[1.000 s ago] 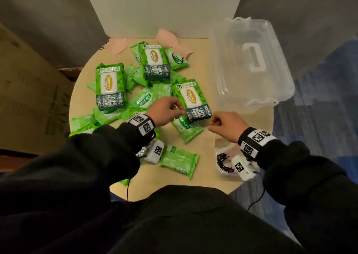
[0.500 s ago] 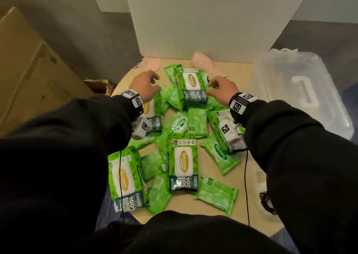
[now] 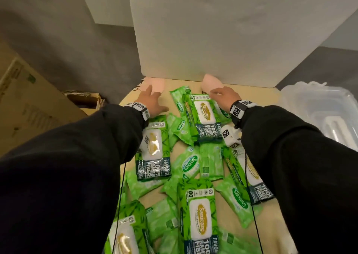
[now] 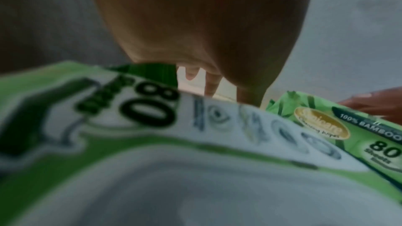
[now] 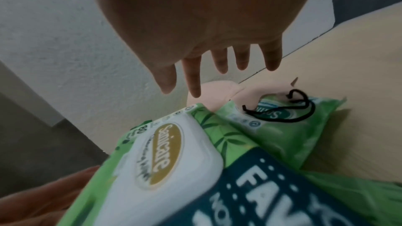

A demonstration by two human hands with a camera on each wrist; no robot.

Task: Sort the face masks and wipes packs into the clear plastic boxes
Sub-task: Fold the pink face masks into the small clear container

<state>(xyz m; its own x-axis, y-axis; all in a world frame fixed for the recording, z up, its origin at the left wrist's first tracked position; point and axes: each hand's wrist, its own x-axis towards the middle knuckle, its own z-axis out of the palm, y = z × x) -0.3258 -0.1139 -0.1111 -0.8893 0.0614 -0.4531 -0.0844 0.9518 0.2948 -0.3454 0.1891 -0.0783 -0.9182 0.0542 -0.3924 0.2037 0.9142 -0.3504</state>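
Both hands reach with fingers spread and hold nothing: the left hand touches one pink mask, the right hand nears another pink mask by the wipes pack. Its black ear loop lies over a small pack, so lifting the mask may snag or drag that pack.

Left hand fills top center, palm side to camera, fingers extended downward toward a pale surface beyond. Blurred wipes pack fills the near field, big "80" printed on it. Second wipes pack at right, reads "100% BAMBOO", "80 sheets". Other hand at right edge.
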